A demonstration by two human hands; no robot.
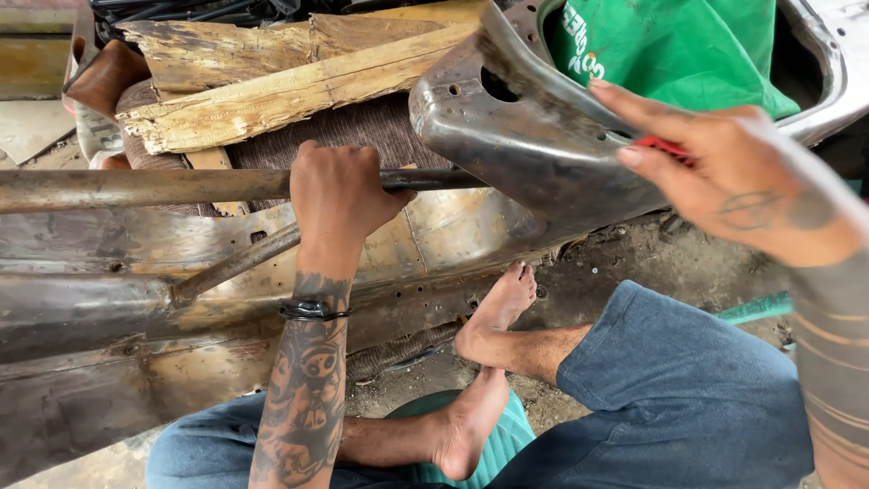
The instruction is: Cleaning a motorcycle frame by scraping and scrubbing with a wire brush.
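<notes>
My left hand (pixel 337 192) is wrapped around a rusty metal bar (pixel 136 187) that runs across the view from the left edge. My right hand (pixel 724 172) presses a small red thing (pixel 663 147) against the bare, curved sheet-metal car body panel (pixel 525 136); what the red thing is stays hidden under my fingers. A second bar (pixel 235 264) slants down to the left below the first. Both bars lie over a rusty flat body section (pixel 109 308).
Rough wooden beams (pixel 272 91) lie at the back on a brown woven mat. A green cloth (pixel 670 45) sits inside the panel's opening. My bare feet (pixel 498 308) rest on the dirt floor over a green stool (pixel 498 435). My knees in blue shorts fill the foreground.
</notes>
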